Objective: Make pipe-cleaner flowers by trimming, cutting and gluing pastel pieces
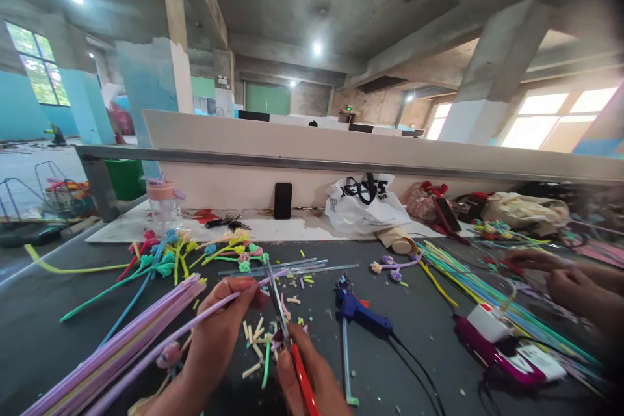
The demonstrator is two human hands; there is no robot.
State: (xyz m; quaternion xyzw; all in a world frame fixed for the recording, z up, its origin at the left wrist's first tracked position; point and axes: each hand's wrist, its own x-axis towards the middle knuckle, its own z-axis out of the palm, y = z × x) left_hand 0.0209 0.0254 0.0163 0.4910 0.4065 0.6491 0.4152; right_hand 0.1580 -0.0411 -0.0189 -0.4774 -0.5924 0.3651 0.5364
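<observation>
My left hand [217, 331] pinches a long purple pipe cleaner [195, 322], whose tip points up and right. In my right hand [309, 370] are red-handled scissors [280, 302], with the blades at the tip end of the pipe cleaner; whether they touch it I cannot tell. A bundle of pink, purple and yellow pipe cleaners [131, 338] lies left of my left hand. Beneath and around the scissors are short cut pieces [253, 344]. Behind them lie clear glue sticks [297, 268] and small flower shapes of twisted pipe cleaner [170, 250].
Right of my hands lies a blue glue gun [363, 312] with its cord. Farther right are a magenta power strip [497, 351], long coloured pipe cleaners [517, 312] and another person's hands [570, 279]. A phone [283, 201], a white bag [365, 205] and a cup [163, 205] stand along the back.
</observation>
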